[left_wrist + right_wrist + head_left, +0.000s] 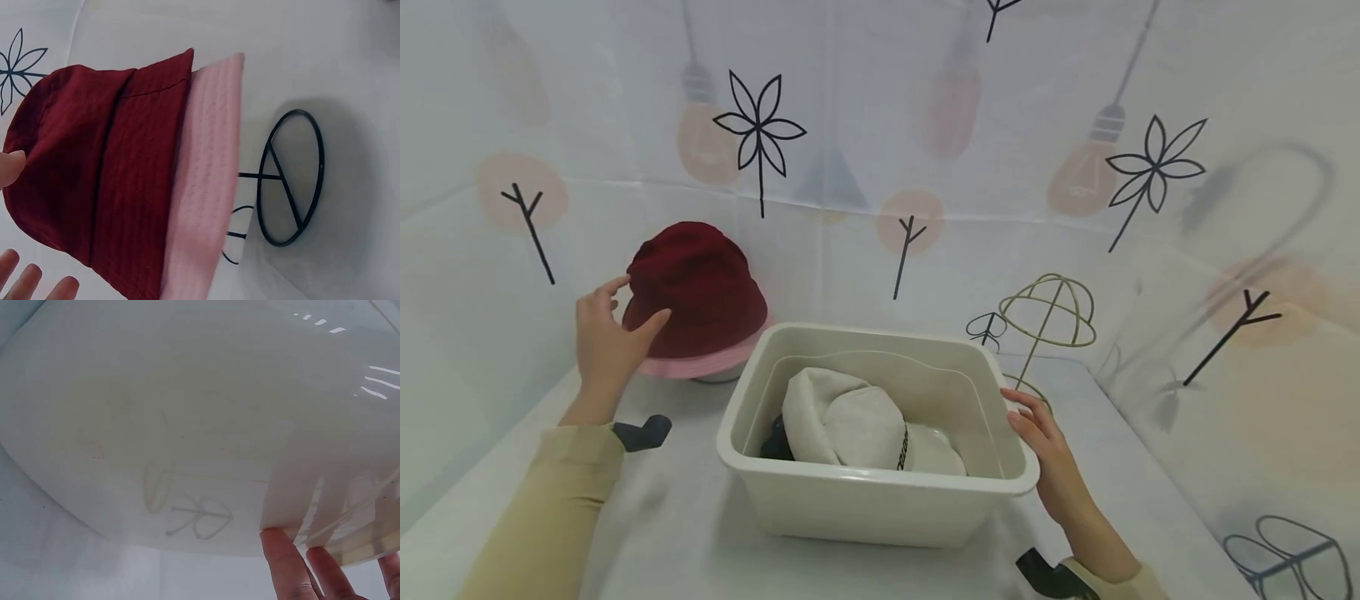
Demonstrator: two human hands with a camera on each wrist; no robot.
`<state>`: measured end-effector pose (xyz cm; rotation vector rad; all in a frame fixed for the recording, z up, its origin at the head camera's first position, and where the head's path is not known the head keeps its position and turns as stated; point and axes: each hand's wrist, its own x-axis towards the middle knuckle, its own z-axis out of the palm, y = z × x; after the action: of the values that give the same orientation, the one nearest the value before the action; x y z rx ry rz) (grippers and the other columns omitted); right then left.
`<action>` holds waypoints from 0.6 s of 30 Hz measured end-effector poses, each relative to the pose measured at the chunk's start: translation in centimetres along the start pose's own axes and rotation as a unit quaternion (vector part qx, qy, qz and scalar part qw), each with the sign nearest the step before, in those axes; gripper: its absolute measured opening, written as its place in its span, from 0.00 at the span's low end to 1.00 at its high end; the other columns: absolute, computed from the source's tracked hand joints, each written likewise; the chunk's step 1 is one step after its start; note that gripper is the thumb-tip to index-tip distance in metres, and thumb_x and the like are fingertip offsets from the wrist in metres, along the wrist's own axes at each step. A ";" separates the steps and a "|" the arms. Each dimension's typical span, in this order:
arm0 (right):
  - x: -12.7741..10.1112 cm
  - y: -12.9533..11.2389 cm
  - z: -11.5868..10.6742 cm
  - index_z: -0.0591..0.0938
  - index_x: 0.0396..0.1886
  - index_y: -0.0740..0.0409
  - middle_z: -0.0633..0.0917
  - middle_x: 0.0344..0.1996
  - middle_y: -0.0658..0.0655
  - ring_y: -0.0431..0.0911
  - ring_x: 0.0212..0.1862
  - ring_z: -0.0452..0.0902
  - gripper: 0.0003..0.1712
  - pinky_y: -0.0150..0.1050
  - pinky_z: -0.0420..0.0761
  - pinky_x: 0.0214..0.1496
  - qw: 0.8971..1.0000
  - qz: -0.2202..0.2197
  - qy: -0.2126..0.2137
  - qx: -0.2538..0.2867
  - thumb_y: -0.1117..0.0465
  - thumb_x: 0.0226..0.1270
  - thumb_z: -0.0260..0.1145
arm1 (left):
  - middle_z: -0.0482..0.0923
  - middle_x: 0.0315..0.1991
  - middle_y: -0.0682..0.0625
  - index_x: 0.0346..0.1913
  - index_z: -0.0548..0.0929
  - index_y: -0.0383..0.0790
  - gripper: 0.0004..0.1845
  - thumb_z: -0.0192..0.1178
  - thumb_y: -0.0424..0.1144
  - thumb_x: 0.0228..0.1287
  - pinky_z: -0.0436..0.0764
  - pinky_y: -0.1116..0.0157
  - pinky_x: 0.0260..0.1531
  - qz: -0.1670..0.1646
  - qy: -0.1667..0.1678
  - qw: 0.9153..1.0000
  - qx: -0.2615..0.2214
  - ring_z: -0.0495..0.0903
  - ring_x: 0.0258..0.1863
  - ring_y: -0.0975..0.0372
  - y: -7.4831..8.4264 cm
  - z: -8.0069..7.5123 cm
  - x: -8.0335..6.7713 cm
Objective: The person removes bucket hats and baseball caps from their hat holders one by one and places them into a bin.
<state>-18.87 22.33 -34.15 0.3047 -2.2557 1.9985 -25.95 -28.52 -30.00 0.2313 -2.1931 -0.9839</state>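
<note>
A dark red bucket hat [696, 287] with a pink brim [209, 181] sits on a black wire stand [290, 178] at the back left. My left hand [606, 337] is spread open at the hat's left side, its fingertips [11, 167] at the crown. A cream plastic bin [880, 492] stands in the middle with a white cap [857, 429] and something dark inside. My right hand [1045, 442] rests flat against the bin's right rim, its fingers [287, 565] straight on the wall [187, 425].
An empty gold wire hat stand [1048, 321] stands behind the bin at the right. A printed white cloth [880, 150] covers the table and the walls on three sides.
</note>
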 end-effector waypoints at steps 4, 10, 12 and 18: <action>0.0 -0.1 -0.1 0.66 0.61 0.54 0.75 0.46 0.56 0.46 0.43 0.75 0.19 0.40 0.79 0.38 1.000 -0.003 -0.001 -0.006 0.55 0.73 0.48 | 0.56 0.63 0.35 0.70 0.58 0.46 0.41 0.65 0.47 0.56 0.64 0.45 0.53 0.005 -0.014 1.000 -0.003 0.60 0.59 0.44 0.2 0.2 1.0; -0.2 0.0 -0.1 0.67 0.61 0.53 0.74 0.46 0.55 0.46 0.43 0.75 0.19 0.40 0.79 0.39 1.000 0.002 -0.002 0.003 0.56 0.73 0.48 | 0.52 0.65 0.33 0.71 0.56 0.44 0.42 0.64 0.47 0.56 0.57 0.45 0.60 0.022 -0.032 0.999 -0.017 0.53 0.65 0.44 0.6 0.2 2.0; -0.2 0.1 -0.1 0.66 0.61 0.53 0.74 0.47 0.55 0.46 0.44 0.75 0.19 0.40 0.79 0.39 1.000 0.003 -0.006 0.010 0.56 0.74 0.48 | 0.53 0.64 0.32 0.70 0.57 0.42 0.41 0.64 0.45 0.57 0.57 0.45 0.60 0.028 -0.034 0.999 -0.025 0.53 0.64 0.44 0.8 0.2 2.3; -0.1 0.1 -0.2 0.66 0.61 0.54 0.74 0.47 0.56 0.47 0.43 0.75 0.19 0.40 0.79 0.38 1.000 0.001 -0.005 0.009 0.56 0.73 0.48 | 0.55 0.64 0.31 0.71 0.57 0.40 0.38 0.60 0.47 0.61 0.60 0.45 0.53 -0.009 -0.063 0.997 -0.052 0.58 0.57 0.40 0.9 0.0 3.0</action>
<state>-18.83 22.53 -34.23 0.3151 -2.2466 2.0228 -28.04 -29.13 -27.74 0.1427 -2.2478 -1.1474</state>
